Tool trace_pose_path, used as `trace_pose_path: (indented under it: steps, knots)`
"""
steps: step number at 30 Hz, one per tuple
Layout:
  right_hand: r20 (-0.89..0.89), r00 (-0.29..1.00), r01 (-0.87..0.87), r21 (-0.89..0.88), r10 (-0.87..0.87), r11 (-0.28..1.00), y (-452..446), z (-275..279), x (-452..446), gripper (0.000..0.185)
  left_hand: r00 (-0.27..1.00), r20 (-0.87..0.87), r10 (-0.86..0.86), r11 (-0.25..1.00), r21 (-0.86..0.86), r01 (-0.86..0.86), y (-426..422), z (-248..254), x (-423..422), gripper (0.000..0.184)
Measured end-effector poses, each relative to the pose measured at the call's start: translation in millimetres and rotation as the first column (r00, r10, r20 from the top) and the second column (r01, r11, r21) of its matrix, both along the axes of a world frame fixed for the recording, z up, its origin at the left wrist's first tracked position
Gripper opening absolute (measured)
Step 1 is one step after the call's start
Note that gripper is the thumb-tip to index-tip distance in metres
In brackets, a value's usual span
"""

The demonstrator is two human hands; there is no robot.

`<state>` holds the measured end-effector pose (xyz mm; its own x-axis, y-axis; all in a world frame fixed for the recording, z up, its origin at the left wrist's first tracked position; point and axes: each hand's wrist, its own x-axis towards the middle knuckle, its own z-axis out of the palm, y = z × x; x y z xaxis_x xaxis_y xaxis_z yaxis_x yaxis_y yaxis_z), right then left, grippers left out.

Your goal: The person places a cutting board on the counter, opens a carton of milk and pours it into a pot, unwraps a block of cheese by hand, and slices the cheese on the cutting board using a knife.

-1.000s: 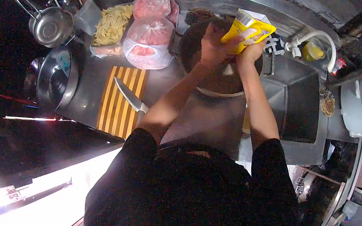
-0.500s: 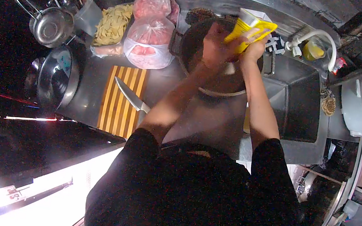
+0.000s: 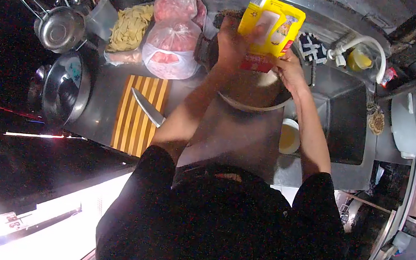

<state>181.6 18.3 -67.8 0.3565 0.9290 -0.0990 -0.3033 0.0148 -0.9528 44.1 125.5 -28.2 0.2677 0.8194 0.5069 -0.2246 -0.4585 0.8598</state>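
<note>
A yellow printed packet [image 3: 283, 24] with a red lower band is between my two hands above a large pot [image 3: 247, 107]. My left hand [image 3: 231, 45] grips the packet's left side, its thumb across the front. At the lower right corner, the fingers of my right hand [image 3: 290, 71] are closed on it. A pale patch shows in the pot just below the packet; I cannot make out what it is. The packet and my forearms hide much of the pot's inside.
A knife [image 3: 147, 107] lies on a striped cutting board [image 3: 132, 136]. Bagged pink meat [image 3: 170, 41] and a tray of pale yellow strips [image 3: 130, 26] stand left of the pot. To the right are a small bowl of yellowish liquid [image 3: 289, 138], a sink [image 3: 349, 126] and a white tap hose [image 3: 379, 43].
The packet has shifted left and turned, so its broad printed face now shows. My right hand has slid to its lower corner. The small bowl has come into view beside my right forearm.
</note>
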Motion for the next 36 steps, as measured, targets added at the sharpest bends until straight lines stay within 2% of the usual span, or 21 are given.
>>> trace_pose_path:
  steps: [1,2,4,7,10,11,13,16,19,22,26,31,36]
  knots:
    - [0.026,0.999,0.032,0.015,-0.033,0.999,0,1,-1,0.046,0.999,0.031,-0.024,0.999,-0.031,0.025,2,1,0,0.050]
    - [0.053,0.996,0.064,0.031,-0.066,0.997,1,2,-2,0.041,0.995,-0.094,-0.019,1.000,-0.013,0.018,8,-5,0,0.054]
    - [0.081,0.992,0.088,0.068,-0.093,0.994,4,-10,1,0.048,0.942,-0.336,-0.004,1.000,0.027,0.014,23,-26,1,0.062]
    - [0.111,0.987,0.102,0.113,-0.114,0.988,5,-7,-3,0.053,0.980,-0.191,0.055,0.998,0.026,-0.051,18,-40,-1,0.065]
    - [0.071,0.992,0.089,0.153,-0.100,0.984,6,-6,-7,0.054,0.996,-0.043,-0.074,0.981,-0.182,0.065,5,-20,-2,0.066]
    - [0.048,0.995,0.082,0.169,-0.091,0.982,6,-7,-7,0.055,0.998,-0.046,-0.046,0.988,-0.147,0.039,4,-17,-2,0.065]
    - [0.183,0.981,0.043,0.131,-0.067,0.990,5,-8,-5,0.057,0.999,-0.045,0.013,0.997,-0.074,-0.016,4,-11,-3,0.062]
    - [0.297,0.955,0.006,0.052,-0.021,0.999,3,-2,-1,0.056,0.979,-0.195,0.061,0.997,-0.044,-0.071,0,-4,-4,0.058]
    - [0.324,0.946,0.016,0.005,-0.017,1.000,2,-12,5,0.047,0.940,-0.298,0.166,0.984,-0.007,-0.176,12,-35,5,0.055]
    - [0.339,0.937,0.075,0.032,-0.082,0.997,1,-20,6,0.036,0.938,-0.335,0.093,0.989,-0.077,-0.125,-2,-19,-1,0.056]
    - [0.292,0.937,0.174,0.086,-0.192,0.981,7,-27,5,0.030,0.958,-0.266,0.110,0.994,0.023,-0.108,0,-22,0,0.055]
    - [0.311,0.919,0.227,0.084,-0.242,0.970,9,-31,5,0.031,0.986,-0.141,0.088,0.989,0.132,-0.070,1,-21,3,0.050]
    - [0.302,0.915,0.251,0.090,-0.266,0.964,5,-20,-1,0.031,0.976,-0.159,0.151,0.973,0.201,-0.118,7,-30,6,0.048]
